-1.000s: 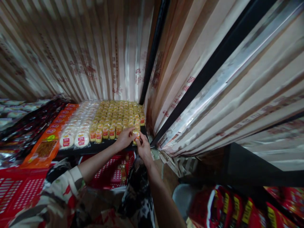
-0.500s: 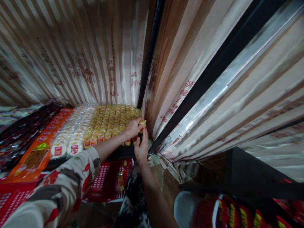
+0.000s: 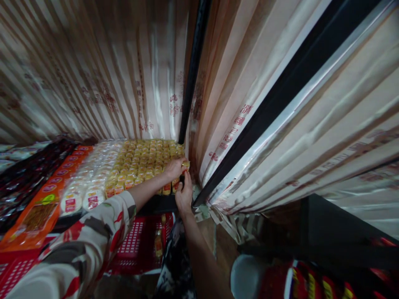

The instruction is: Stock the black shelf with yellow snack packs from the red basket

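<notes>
At the right end of the shelf, my left hand is closed round a small yellow wrapped snack cake, holding it above the front row. My right hand is just below it, its fingers stretched up to the underside of the cake and the thumb apart. Whether those fingertips touch the wrapper I cannot tell. Beneath and left of my hands stand tight rows of matching yellow snack cakes. Below the shelf edge is a red plastic basket with a few yellow packets inside.
Round white packets, an orange snack bag and dark shiny packs lie to the left. Pleated printed curtains hang behind. A black post slants down on the right. Red packages and a pale stool-like object are lower right.
The view has shifted slightly. Both hands stay together at the shelf's right end, with the yellow snack cake still in my left hand, a little lower and more tilted.
</notes>
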A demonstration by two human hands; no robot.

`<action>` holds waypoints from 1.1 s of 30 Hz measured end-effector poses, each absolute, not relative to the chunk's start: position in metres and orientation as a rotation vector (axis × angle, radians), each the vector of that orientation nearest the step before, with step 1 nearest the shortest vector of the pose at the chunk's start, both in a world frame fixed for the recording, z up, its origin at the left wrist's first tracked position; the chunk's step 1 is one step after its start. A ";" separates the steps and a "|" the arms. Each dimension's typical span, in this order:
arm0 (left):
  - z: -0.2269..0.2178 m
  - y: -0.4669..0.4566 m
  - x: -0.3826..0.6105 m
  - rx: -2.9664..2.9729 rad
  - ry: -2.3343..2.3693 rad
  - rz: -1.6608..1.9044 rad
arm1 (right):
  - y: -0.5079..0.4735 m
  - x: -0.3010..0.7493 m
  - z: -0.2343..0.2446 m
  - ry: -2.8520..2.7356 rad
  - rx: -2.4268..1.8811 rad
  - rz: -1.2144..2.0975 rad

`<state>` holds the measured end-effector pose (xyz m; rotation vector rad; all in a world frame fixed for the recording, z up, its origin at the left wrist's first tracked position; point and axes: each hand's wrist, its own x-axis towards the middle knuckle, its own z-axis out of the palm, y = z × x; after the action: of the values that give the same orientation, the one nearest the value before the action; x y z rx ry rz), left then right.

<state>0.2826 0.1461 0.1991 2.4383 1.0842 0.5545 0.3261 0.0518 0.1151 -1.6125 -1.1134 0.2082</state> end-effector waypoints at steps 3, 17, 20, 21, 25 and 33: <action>0.193 0.146 0.281 2.525 1.153 0.547 | 0.055 0.326 0.109 -1.096 -1.613 0.232; 0.189 0.143 0.291 2.690 1.204 0.499 | 0.061 0.335 0.089 -1.105 -1.656 0.310; 0.189 0.143 0.293 2.713 1.207 0.489 | 0.063 0.335 0.086 -1.117 -1.683 0.298; 0.189 0.143 0.293 2.715 1.213 0.471 | 0.063 0.335 0.084 -1.122 -1.691 0.291; 0.194 0.141 0.294 2.718 1.272 0.392 | 0.064 0.336 0.080 -1.141 -1.684 0.243; 0.196 0.129 0.280 2.743 1.194 0.640 | 0.063 0.338 0.080 -1.150 -1.638 0.211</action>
<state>0.2802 0.1294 0.1962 2.7433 1.1945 0.6398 0.3382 0.0625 0.0805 -1.6382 -1.1496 0.2109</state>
